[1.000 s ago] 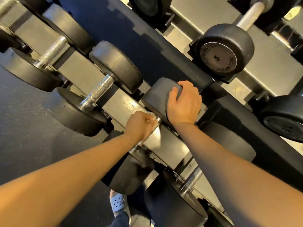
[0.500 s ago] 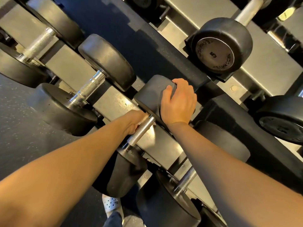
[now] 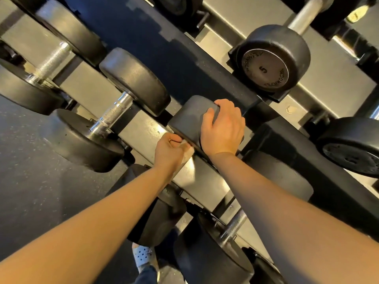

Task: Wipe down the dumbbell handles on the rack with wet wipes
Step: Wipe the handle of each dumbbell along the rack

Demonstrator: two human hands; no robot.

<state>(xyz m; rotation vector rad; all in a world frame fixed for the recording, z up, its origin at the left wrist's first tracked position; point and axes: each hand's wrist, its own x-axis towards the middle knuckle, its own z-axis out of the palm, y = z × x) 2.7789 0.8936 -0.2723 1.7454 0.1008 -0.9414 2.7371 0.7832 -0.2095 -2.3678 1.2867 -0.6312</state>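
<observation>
A black dumbbell lies on the lower shelf of the rack [image 3: 143,130], its far head [image 3: 190,117] pointing up the frame and its near head [image 3: 160,214] below my left forearm. My right hand [image 3: 222,130] grips the far head from above, fingers curled over its rim. My left hand [image 3: 169,149] is wrapped round the metal handle with a white wet wipe [image 3: 187,153] showing between fingers and handle. The handle itself is hidden under that hand.
More dumbbells lie on the same shelf to the left [image 3: 114,113] and lower right [image 3: 233,224]. The upper shelf carries a dumbbell marked 5 [image 3: 266,64] and another at the right edge [image 3: 352,148]. Dark floor lies to the left; a white shoe [image 3: 143,257] shows below.
My left hand slid down the handle toward me, baring the knurled metal, then back up against the far head. My right hand stayed on that head.
</observation>
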